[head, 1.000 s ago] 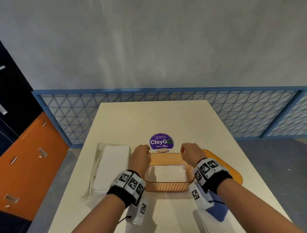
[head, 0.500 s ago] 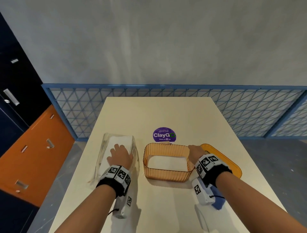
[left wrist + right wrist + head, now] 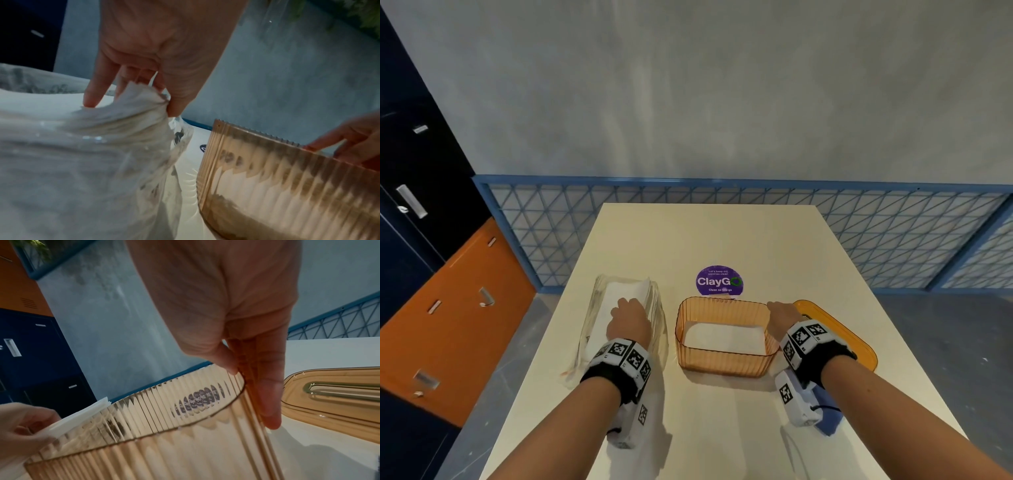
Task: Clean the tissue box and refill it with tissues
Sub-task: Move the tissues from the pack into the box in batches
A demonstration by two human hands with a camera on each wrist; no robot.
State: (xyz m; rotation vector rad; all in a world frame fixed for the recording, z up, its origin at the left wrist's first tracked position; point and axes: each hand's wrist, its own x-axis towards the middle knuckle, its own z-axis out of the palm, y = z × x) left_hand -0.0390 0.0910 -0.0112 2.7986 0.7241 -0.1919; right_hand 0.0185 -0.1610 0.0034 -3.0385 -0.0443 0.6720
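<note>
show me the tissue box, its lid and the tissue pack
tissue box (image 3: 726, 360), head view, near ribbed wall
lid (image 3: 858, 342), head view, right rim
tissue pack (image 3: 616, 294), head view, top white sheet

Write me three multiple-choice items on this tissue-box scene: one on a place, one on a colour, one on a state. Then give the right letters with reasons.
1. Where does the lid lie?
A. On the tissue box
B. On the table, right of the tissue box
C. On the tissue pack

2. What colour is the round sticker on the table?
A. Purple
B. Red
C. Yellow

3. What is the left hand doing?
A. Resting flat on the table
B. Gripping the lid
C. Pinching tissues in the tissue pack

Answers:
1 B: the lid lies flat beside the open tissue box, behind the right hand, which grips the box's rim.
2 A: the sticker beyond the box is purple.
3 C: the left wrist view shows thumb and fingers pinching tissues in the clear tissue pack.
</note>
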